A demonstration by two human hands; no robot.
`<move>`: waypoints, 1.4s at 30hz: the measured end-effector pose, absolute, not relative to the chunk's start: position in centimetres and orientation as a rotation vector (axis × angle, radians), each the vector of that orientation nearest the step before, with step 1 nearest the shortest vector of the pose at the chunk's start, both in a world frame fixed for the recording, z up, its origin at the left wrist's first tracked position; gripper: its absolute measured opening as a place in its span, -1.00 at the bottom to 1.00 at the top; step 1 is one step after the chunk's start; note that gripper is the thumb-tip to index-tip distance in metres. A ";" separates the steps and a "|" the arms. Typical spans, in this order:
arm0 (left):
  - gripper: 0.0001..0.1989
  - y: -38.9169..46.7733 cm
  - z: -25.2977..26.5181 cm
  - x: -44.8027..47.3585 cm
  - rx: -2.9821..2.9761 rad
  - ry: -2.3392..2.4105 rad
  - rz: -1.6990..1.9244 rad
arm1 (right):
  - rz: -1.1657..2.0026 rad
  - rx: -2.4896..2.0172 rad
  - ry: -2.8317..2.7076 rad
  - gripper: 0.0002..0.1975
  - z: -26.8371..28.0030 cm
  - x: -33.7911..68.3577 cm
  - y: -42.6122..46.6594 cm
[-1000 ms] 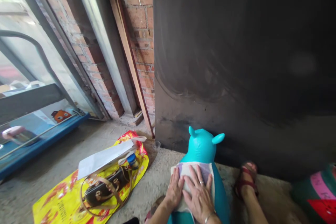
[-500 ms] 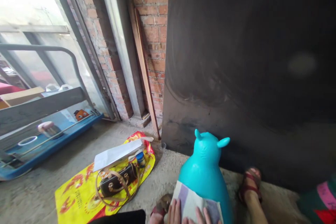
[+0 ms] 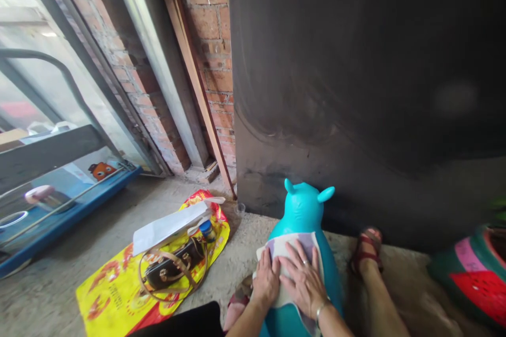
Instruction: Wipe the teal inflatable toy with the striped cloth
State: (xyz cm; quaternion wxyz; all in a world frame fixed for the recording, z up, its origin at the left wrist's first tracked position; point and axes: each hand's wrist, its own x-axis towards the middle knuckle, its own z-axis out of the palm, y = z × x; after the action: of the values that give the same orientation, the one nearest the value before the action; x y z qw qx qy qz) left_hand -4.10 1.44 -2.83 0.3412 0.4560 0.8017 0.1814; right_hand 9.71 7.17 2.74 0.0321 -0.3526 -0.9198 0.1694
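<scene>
A turquoise inflatable animal [image 3: 302, 205] with two small ears stands on the floor between my feet, its head toward the dark panel. Over its back lies a cream and lilac cloth [image 3: 281, 247]. My left hand [image 3: 267, 280] rests flat on the cloth's left part, fingers extended. Beside it, my right hand [image 3: 304, 278] presses on the cloth with fingers spread; a ring and a bracelet show on it. The cloth hangs down the animal's side below my right wrist.
A dark panel [image 3: 356, 89] rises in front. At left, a yellow plastic sack [image 3: 106, 289] carries a brown handbag [image 3: 174, 263], a white sheet [image 3: 169, 226] and a blue-lidded jar [image 3: 206, 230]. A blue cart [image 3: 79, 205] stands farther left, a watermelon-patterned pot [image 3: 470, 268] at right.
Both hands have moved forward up the animal's back, and the cloth now lies closer to its head. The view has shifted, showing more of the pot at right.
</scene>
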 end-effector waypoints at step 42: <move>-0.44 -5.6 -3.3 0.1 1.491 2.336 0.524 | -0.330 -1.021 -2.446 -0.50 -5.8 16.9 -0.9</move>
State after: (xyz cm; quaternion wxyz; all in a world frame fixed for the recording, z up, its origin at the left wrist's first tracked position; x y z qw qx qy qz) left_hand 0.12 -5.56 -3.29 0.1599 0.5217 0.8177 0.1835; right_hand 16.94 -0.90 -5.75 0.2329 -0.3717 -0.8906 -0.1202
